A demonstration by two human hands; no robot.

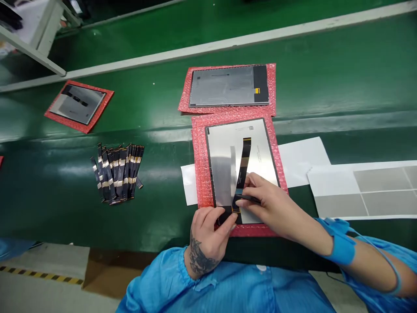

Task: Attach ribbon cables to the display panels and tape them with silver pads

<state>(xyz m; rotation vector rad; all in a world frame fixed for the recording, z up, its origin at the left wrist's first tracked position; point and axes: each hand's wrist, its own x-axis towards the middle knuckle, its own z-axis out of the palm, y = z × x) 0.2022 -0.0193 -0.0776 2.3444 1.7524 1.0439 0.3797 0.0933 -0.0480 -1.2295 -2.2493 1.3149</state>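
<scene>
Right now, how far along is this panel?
Done: one flex cable lies along the near panel. In hand: the left hand and the right hand, gripping a dark tool, press at the cable's lower end. Remaining: the far panel shows no cable, and a pile of cables lies unused.

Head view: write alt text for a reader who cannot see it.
The left hand and right hand work at the lower end of a black flex cable lying on a silver display panel on pink bubble wrap. A pile of cables, two more panels and white sheets lie on the green belt.
</scene>
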